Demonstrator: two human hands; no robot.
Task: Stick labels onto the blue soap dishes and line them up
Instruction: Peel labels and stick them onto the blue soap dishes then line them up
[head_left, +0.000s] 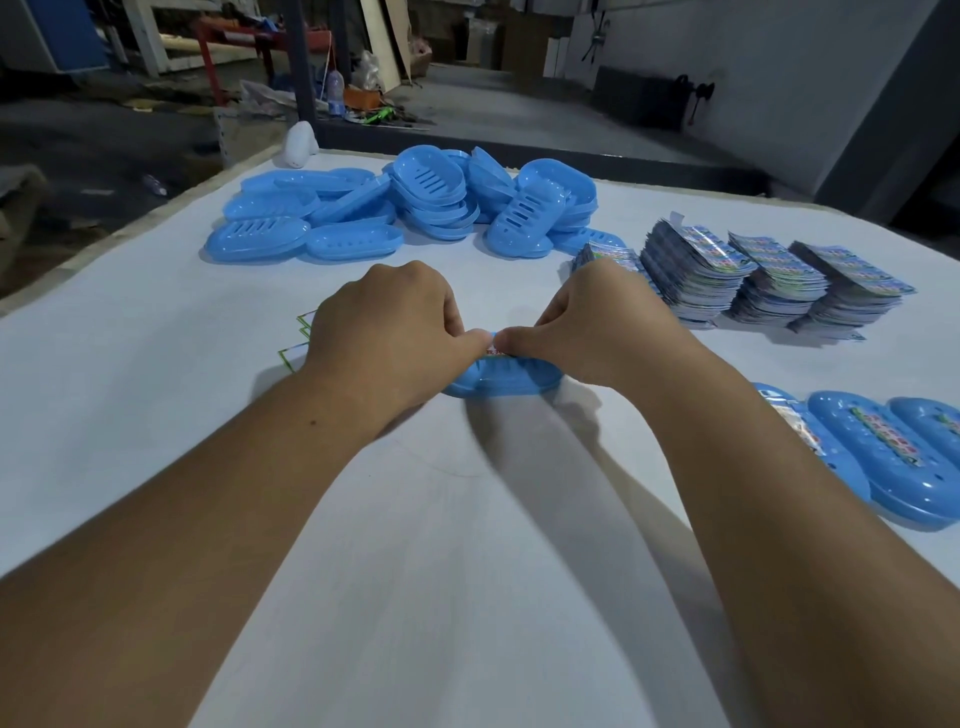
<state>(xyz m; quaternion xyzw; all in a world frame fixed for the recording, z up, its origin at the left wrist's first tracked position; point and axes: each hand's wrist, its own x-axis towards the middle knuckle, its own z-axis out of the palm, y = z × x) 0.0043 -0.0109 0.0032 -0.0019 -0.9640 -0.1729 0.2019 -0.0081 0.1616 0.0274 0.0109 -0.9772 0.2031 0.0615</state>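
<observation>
A blue soap dish (506, 378) lies on the white table (415, 545) in the middle. My left hand (387, 332) and my right hand (597, 325) both grip it from above, thumbs meeting on a colourful label (496, 352) at its top edge. Most of the dish is hidden under my hands. A heap of unlabelled blue soap dishes (410, 208) lies at the back. Stacks of labels (748, 278) stand at the right. A row of labelled dishes (878, 447) lies side by side at the right edge.
White backing sheets (298, 343) with green edges peek out left of my left hand. A white object (301, 144) sits at the table's far left corner. Beyond the table are a dark floor, racks and clutter.
</observation>
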